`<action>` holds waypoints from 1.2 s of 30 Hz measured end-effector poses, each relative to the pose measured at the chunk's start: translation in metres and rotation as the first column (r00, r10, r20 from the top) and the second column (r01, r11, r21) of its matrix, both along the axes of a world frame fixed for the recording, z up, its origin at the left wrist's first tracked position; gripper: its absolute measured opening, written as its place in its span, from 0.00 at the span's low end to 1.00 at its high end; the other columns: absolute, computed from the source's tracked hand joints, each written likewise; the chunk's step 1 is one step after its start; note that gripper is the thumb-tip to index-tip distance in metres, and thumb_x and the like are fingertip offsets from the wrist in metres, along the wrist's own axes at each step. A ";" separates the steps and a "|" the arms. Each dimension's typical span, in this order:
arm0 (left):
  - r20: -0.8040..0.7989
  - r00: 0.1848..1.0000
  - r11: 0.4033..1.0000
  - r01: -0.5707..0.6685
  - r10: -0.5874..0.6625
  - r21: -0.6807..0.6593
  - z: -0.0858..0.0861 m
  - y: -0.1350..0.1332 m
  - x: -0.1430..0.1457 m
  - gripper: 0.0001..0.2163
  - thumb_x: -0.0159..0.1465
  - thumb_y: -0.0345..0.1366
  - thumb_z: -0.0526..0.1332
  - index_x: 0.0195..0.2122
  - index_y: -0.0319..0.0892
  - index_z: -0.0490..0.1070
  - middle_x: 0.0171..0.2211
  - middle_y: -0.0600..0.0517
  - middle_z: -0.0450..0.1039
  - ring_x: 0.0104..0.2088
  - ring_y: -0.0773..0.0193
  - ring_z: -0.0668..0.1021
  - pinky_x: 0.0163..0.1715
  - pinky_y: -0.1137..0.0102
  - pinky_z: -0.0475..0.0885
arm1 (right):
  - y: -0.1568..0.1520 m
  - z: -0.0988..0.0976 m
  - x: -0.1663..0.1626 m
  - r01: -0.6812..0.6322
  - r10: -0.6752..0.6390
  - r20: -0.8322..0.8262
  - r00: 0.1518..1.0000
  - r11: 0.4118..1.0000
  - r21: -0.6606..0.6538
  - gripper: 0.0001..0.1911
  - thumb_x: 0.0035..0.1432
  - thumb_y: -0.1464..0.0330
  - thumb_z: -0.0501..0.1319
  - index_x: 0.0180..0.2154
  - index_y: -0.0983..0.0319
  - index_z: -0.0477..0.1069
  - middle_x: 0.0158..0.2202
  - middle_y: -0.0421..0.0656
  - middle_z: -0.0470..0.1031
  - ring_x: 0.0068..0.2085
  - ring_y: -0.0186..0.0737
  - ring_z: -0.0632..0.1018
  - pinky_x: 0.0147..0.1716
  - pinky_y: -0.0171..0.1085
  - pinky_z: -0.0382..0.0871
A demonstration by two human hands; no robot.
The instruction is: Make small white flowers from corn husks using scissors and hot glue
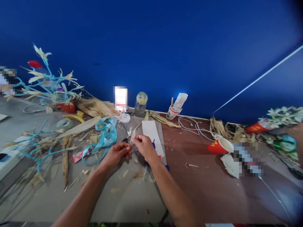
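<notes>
My left hand (119, 153) is closed in a pinch, its fingertips close to those of my right hand. What it holds, if anything, is too small to make out. My right hand (143, 145) pinches a small pale piece of dried husk (133, 137) between thumb and fingers. Just beyond both hands, scissors (129, 130) lie with their blades apart. A curled light-blue ribbon (106, 132) rests left of my left hand. Under my right wrist, a blue tool (153, 146) with an orange part is mostly hidden, beside a white sheet (151, 129).
Blue-wrapped branches with husk flowers (49, 77) stand in a red cup (67, 106) at the left. A glass jar (141, 105), a paper cup (173, 112) and a white cable (194, 126) line the wall. A red cup (216, 146) lies tipped rightward. Husk scraps litter the table.
</notes>
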State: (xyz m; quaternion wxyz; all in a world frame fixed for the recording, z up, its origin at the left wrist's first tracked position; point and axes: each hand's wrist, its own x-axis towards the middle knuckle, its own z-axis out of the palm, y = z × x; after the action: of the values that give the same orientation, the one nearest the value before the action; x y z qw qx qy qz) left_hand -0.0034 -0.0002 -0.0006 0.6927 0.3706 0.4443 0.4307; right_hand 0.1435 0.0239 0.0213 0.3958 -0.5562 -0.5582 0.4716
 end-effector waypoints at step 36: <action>-0.072 0.976 0.972 -0.197 0.207 0.125 -0.001 -0.001 0.005 0.18 0.49 0.38 0.67 0.41 0.37 0.73 0.22 0.54 0.70 0.18 0.73 0.68 0.18 0.76 0.61 | -0.005 0.002 -0.004 -0.119 0.054 -0.271 0.961 0.967 -0.226 0.09 0.44 0.65 0.61 0.26 0.65 0.72 0.20 0.36 0.66 0.23 0.29 0.63 0.25 0.31 0.55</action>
State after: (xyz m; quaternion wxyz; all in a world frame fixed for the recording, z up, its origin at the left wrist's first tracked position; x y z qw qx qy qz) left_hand 0.0014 -0.0009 -0.0021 0.6029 0.3813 0.4824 0.5083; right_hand 0.1395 0.0185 0.0237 0.3749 -0.5075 -0.4637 0.6220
